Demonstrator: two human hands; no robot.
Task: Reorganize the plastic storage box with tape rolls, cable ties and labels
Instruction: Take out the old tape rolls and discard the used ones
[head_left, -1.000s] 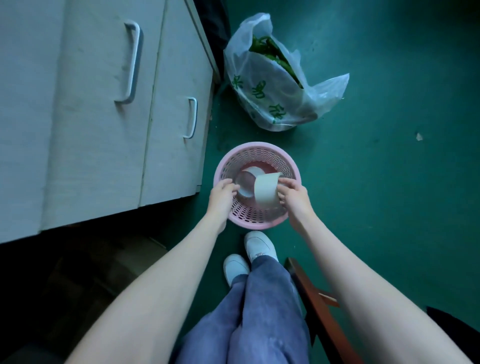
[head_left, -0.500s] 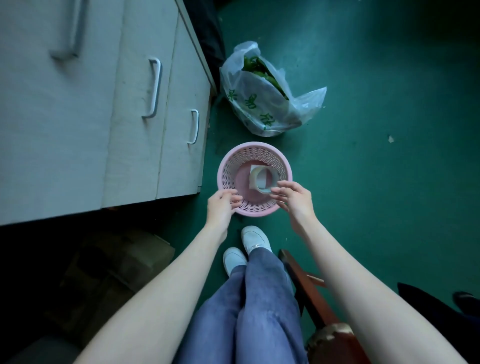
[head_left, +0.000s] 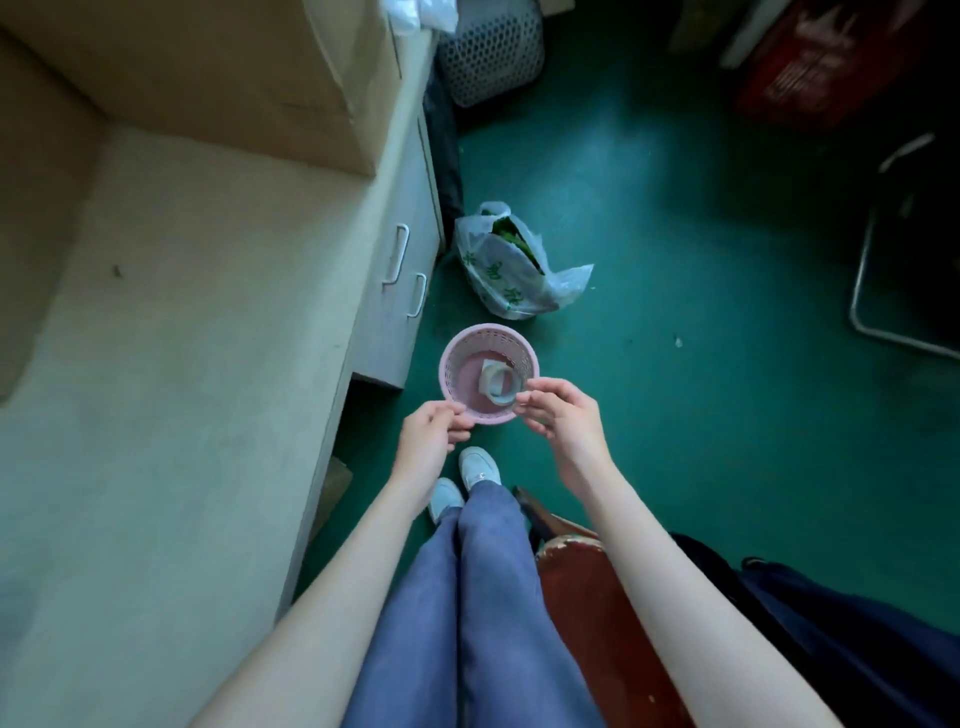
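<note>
1. Pink plastic basket (head_left: 451, 364) with latticed walls sits on the green floor (head_left: 675, 415), just ahead of both hands; its near rim is partly covered by fingertips.
2. Inside it, a pale tape roll (head_left: 497, 385) lies tilted against the wall nearest the right hand's fingers; its lower edge is hidden by the rim, and whether anything lies beneath it cannot be told.
3. Left hand (head_left: 425, 447) has its fingers curled at the basket's near-left rim, seemingly pinching it, though the contact is shadowed.
4. Right hand (head_left: 563, 415) hovers at the near-right rim, fingers loosely bent and spread, holding nothing visible; its fingertips overlap the rim beside the roll.
5. Beyond the fingers, a white plastic bag (head_left: 511, 283) with green print holds something leafy, mostly concealed.
6. Left of the hands stands a pale bench (head_left: 182, 338) with drawers (head_left: 400, 291), its top cut off by the frame.
7. Dark shapes at the far right are too dim to identify.
</note>
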